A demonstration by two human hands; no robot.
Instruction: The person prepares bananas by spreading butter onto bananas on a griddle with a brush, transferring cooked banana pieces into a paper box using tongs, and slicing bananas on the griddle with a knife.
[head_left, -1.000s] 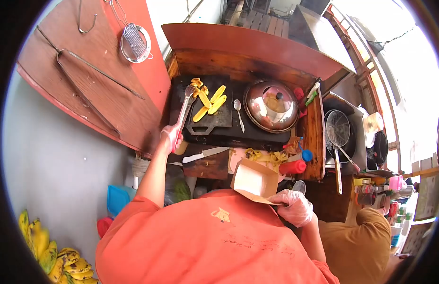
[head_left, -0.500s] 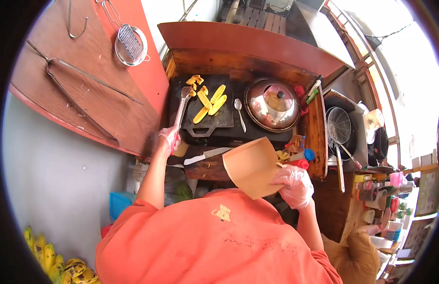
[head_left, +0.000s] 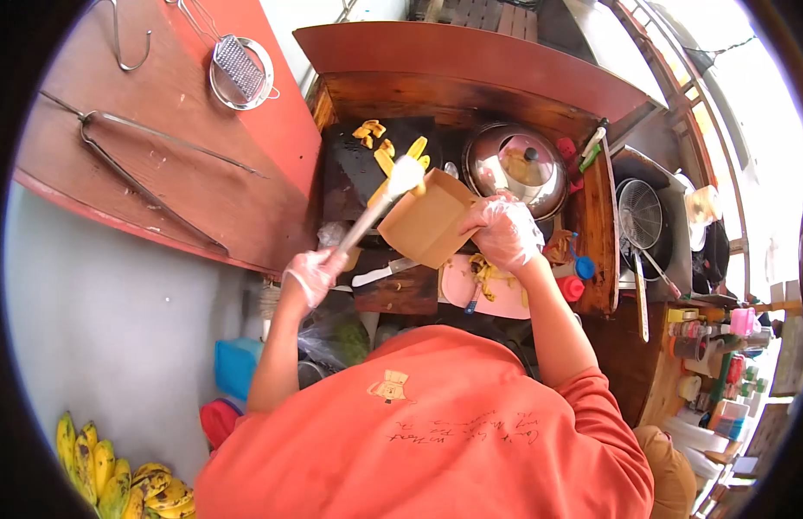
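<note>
My left hand [head_left: 313, 272], in a clear glove, grips metal tongs [head_left: 377, 208] whose tips sit at the rim of a brown paper box [head_left: 424, 223]. My right hand [head_left: 505, 230], also gloved, holds that box tilted over the black griddle [head_left: 349, 169]. Yellow grilled banana pieces [head_left: 416, 148] lie on the griddle just beyond the box, and a few smaller pieces [head_left: 367, 130] sit at its far end. What the tongs carry is hidden by glare.
A lidded steel pan [head_left: 517, 167] stands right of the griddle. A knife [head_left: 382, 272] lies on a dark board, beside a pink plate [head_left: 488, 292] with peels. A strainer [head_left: 641, 225] sits at the right. Tongs and a skimmer [head_left: 239, 69] hang on the wall. Bananas [head_left: 116, 476] lie lower left.
My right hand has carried the box forward over the griddle. My left hand swung the tongs from the griddle's far left across to the box rim.
</note>
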